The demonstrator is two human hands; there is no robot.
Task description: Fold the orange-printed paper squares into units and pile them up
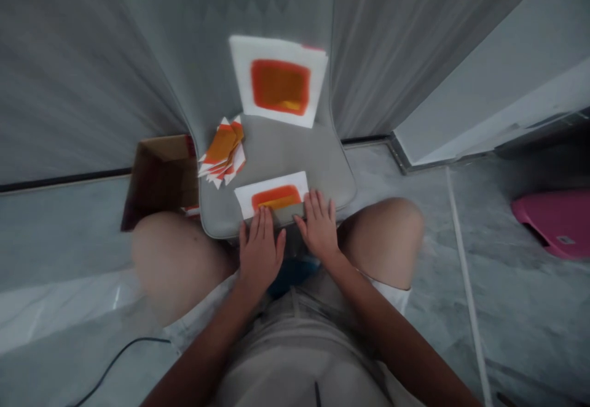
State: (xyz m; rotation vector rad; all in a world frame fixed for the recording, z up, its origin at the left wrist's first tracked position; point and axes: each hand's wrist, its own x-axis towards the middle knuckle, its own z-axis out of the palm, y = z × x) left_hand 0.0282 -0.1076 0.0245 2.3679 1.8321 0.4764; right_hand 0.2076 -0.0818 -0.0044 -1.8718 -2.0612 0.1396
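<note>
A folded sheet of white paper [244, 197] with an orange and gold patch lies at the front of a grey chair seat [276, 149]. On its near left edge rest the fingertips of my left hand [260, 250], fingers stretched out. My right hand [320, 225] lies flat at the sheet's right end, fingers extended, touching its lower right corner. A stack of similar square sheets [279, 84], white with an orange-red border and gold middle, sits farther back against the chair's backrest. To the left is a loose pile of folded pieces [224, 152] in the same colours.
An open cardboard box [161, 176] stands on the floor left of the chair. My knees [391, 235] flank the seat. A pink plastic object [557, 222] is at the far right, and a dark cable [115, 358] runs over the floor at lower left. Grey curtains hang behind.
</note>
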